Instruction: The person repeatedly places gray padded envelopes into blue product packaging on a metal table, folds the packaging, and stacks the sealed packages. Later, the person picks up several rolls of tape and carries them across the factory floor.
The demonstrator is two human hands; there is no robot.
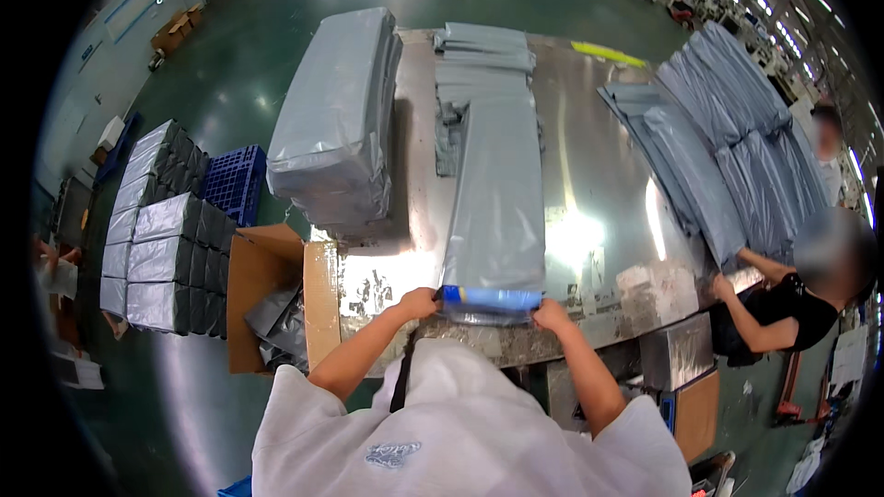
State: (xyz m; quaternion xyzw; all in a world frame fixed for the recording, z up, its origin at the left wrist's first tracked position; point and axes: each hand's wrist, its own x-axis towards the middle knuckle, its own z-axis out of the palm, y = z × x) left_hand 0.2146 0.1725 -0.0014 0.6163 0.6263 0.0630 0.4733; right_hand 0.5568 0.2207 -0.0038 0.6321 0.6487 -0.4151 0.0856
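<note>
A long grey plastic bag (497, 193) lies on the metal table, its near end toward me. Across that end shows a shiny blue strip (493, 298) with a small yellow patch; whether it lies inside the bag or on it I cannot tell. My left hand (419, 303) is closed on the left corner of the bag's near end. At the right corner, my right hand (552, 315) is closed in the same way. Beyond the bag, partly under it, is a stack of flat grey bags (483, 60).
A tall grey-wrapped stack (331, 120) stands left on the table (589, 184). An open carton (322, 299) with grey plastic sits beside my left arm. Wrapped bales (166, 258) stand near a blue pallet (235, 182). At right a co-worker (783, 313) handles grey bags (737, 129).
</note>
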